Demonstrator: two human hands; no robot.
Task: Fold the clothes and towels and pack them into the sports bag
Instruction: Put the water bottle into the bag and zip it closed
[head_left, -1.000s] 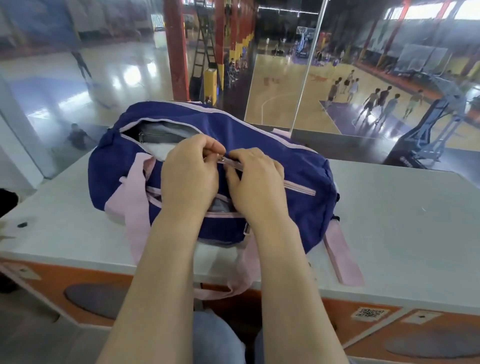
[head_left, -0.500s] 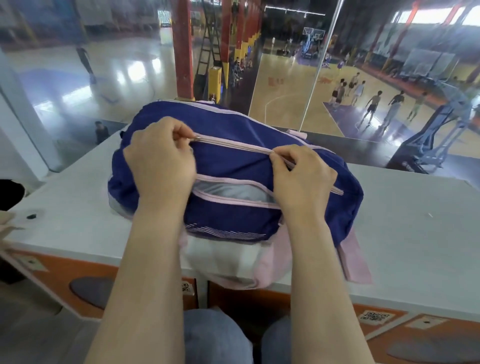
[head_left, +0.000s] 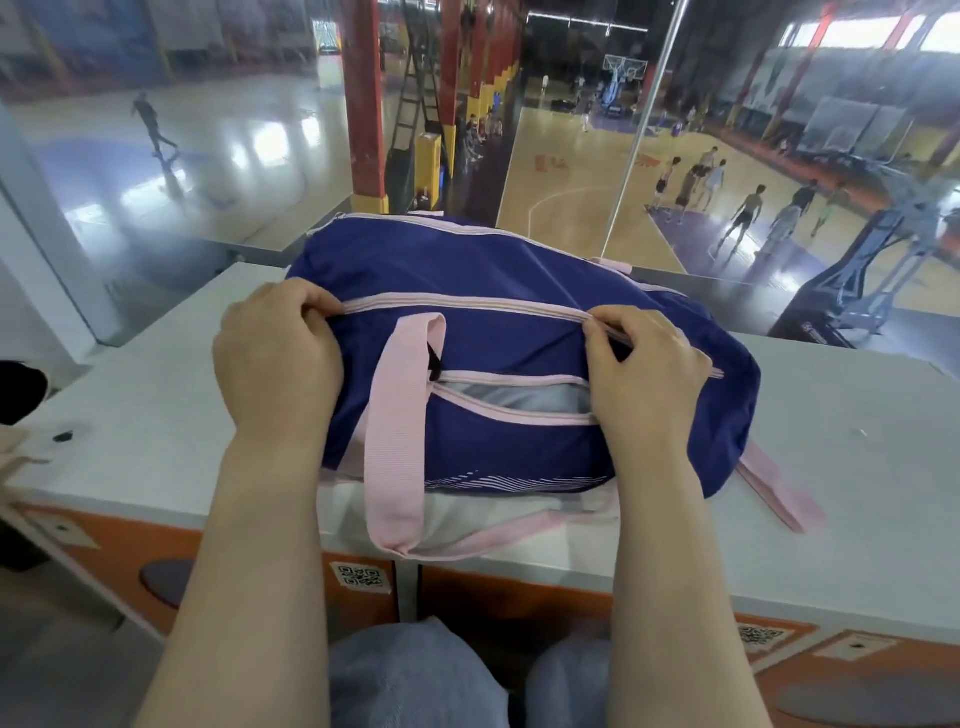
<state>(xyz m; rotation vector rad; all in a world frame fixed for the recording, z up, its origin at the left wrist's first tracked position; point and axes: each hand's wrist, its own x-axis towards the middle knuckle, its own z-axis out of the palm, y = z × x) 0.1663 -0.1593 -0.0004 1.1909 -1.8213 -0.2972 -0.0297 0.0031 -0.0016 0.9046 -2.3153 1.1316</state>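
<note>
A navy sports bag (head_left: 483, 280) with pink trim lies on the white table (head_left: 841, 441) in front of me. Its long pink top zipper (head_left: 462, 306) runs closed between my hands. My left hand (head_left: 275, 358) pinches the zipper's left end. My right hand (head_left: 644, 364) pinches the bag's fabric and zipper tape near the right end. A front pocket (head_left: 509, 400) gapes and shows grey cloth inside. One pink handle strap (head_left: 400, 441) drapes over the bag's front and past the table edge. The packed clothes are hidden inside.
Another pink strap (head_left: 774, 488) trails on the table at the bag's right. Glass panels (head_left: 156, 156) stand behind the table, with a sports hall below. A small dark bit (head_left: 63, 436) lies at the table's left. My knees (head_left: 415, 670) sit under the front edge.
My left hand has drawn the top zipper leftward until it runs closed, and my hands have spread apart. A pink handle strap has fallen over the bag's front.
</note>
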